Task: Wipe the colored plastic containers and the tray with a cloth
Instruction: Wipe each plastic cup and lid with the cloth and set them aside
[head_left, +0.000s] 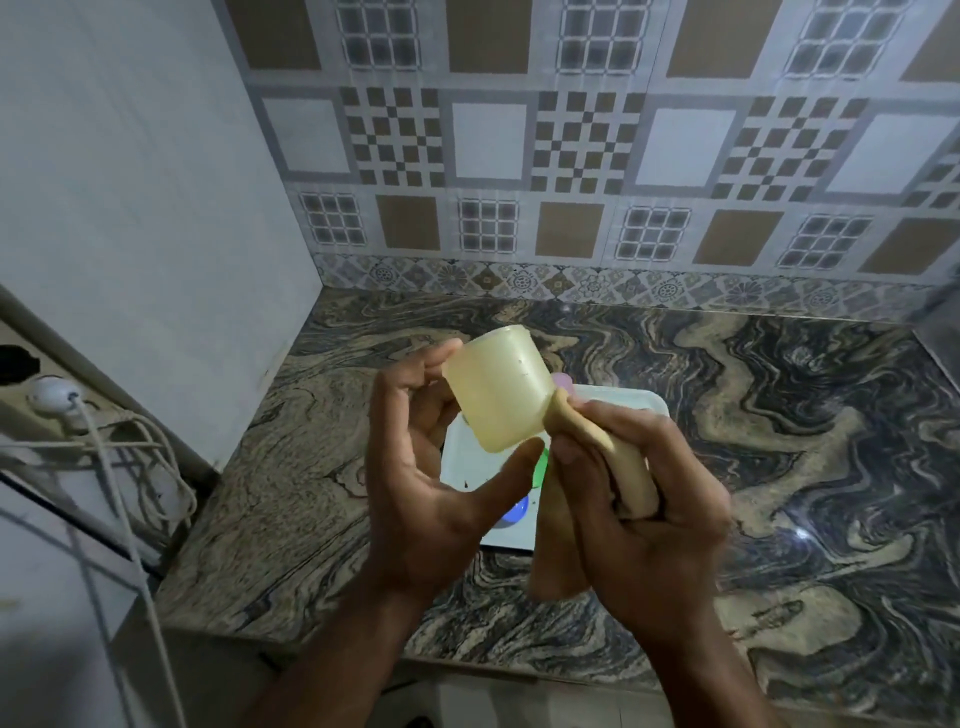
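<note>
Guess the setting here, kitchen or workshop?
Most likely a home kitchen corner: a marbled stone countertop backed by a patterned tile wall, with a white tray on it. The left hand holds a yellow container; the right hand grips a cloth.

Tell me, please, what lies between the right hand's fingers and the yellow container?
In the head view, the beige cloth, gripped by the right hand, lies against the yellow container, held by the left hand.

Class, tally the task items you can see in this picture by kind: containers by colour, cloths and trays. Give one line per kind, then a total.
Yellow container: 1
Pink container, mostly hidden: 1
Green container, mostly hidden: 1
Blue container, mostly hidden: 1
Cloth: 1
Tray: 1
Total: 6
</note>
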